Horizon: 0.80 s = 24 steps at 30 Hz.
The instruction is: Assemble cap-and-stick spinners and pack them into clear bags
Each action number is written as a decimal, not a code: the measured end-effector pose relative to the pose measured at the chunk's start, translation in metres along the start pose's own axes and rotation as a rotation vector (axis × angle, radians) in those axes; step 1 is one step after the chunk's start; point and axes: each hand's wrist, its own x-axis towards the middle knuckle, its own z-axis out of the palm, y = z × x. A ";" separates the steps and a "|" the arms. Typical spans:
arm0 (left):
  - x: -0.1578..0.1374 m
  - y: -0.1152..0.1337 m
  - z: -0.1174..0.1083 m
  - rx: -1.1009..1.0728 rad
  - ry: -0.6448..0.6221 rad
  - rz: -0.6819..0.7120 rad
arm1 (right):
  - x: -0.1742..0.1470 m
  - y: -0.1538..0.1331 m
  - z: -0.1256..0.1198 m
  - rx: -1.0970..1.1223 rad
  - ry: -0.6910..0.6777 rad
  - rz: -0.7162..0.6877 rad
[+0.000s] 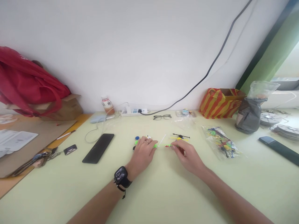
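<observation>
My left hand [143, 151] bends over small round discs, its thumb and index finger closed at a bright green piece [155, 145]. A blue disc [137, 137], a green disc [136, 142] and a black disc [134, 148] show beside its fingers; a white piece [149, 137] shows behind them. My right hand [187, 154] pinches thumb against index finger at a thin green pointer [171, 145], partly hidden by the fingertips. Close by lies a red arrow tip [166, 146]. Between the hands is a white strip [162, 140]. Beyond my right fingers lie a black arrow pointer [181, 136] and a yellow pointer [177, 138].
A clear bag of coloured parts [221, 143] lies right of my hands, and a black phone [98, 148] left. Eyeglasses [162, 117], a power strip [134, 112], a bottle [107, 105] and a striped bag [220, 104] stand along the wall.
</observation>
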 end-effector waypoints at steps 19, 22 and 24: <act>-0.010 0.020 0.004 -0.098 -0.183 0.052 | 0.002 -0.007 -0.001 0.630 -0.075 0.213; -0.010 0.021 0.005 -0.123 -0.235 0.058 | 0.001 -0.014 -0.004 0.723 -0.096 0.255; -0.009 0.022 0.005 -0.132 -0.246 0.041 | 0.001 -0.018 -0.005 0.771 -0.112 0.284</act>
